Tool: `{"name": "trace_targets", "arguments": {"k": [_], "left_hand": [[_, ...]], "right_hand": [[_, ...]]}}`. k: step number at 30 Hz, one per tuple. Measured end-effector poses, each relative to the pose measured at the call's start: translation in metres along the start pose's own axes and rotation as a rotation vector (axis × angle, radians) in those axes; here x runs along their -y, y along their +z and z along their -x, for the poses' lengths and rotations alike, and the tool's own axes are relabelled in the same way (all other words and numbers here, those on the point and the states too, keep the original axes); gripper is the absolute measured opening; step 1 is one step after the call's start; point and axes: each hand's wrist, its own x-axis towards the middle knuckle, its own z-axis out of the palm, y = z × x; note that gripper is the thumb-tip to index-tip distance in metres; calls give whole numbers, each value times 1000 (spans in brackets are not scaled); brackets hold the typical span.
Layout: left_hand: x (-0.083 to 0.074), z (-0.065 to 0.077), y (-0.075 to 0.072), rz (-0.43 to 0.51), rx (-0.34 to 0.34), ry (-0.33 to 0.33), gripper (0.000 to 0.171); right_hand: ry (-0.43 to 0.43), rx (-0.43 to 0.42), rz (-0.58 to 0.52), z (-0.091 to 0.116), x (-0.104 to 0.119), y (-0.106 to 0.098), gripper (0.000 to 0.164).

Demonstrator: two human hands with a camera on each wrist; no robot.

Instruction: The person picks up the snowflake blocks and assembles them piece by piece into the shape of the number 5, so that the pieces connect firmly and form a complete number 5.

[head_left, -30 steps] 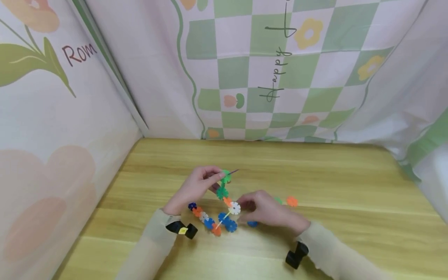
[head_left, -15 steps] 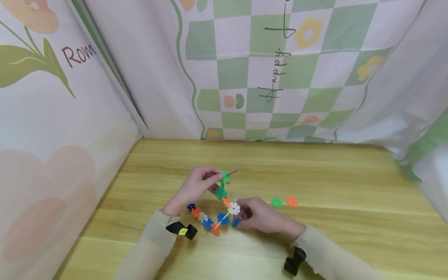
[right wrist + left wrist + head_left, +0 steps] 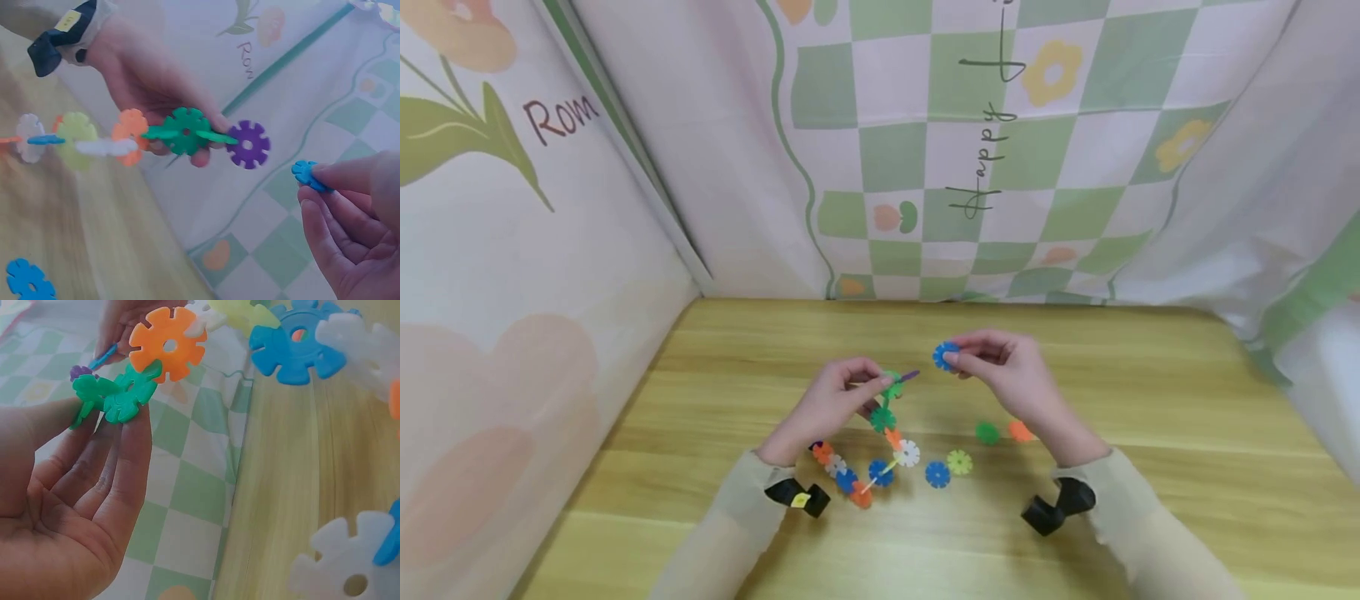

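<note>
A chain of notched plastic snowflake discs hangs from my left hand (image 3: 835,404), which pinches a green disc (image 3: 892,385) near its upper end. A purple disc (image 3: 248,144) forms the tip of this chain, slotted onto that green one. Further along come another green disc (image 3: 185,130), an orange disc (image 3: 167,345), and white, yellow and blue ones. My right hand (image 3: 1018,375) pinches a loose blue disc (image 3: 309,175) by its edge between thumb and fingers. It is up to the right of the purple disc, with a gap between them.
On the wooden table (image 3: 1112,358) lie a blue disc (image 3: 937,474), a yellow-green disc (image 3: 959,462), a green disc (image 3: 987,432) and an orange disc (image 3: 1020,430), right of the chain. A patterned curtain (image 3: 895,158) stands behind the table, another at the left.
My right hand has picked up a blue disc from beside the chain and raised it up and right, uncovering the loose discs. My left hand stays nearly in place with the chain.
</note>
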Motion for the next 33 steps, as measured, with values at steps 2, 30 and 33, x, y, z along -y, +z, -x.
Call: {"name": "trace_targets", "arguments": {"k": [2,30,33], "left_hand": [[-1,-1,1,-3,0,2,18],[2,-1,16,-45,-57,46,20],[4,0,18,-39,-66,47,18]], "right_hand": [[6,13,-12,0,1,4,25],[-30,13,15,10,-2,15,14],[-19,20,7,11,-3,16,13]]}}
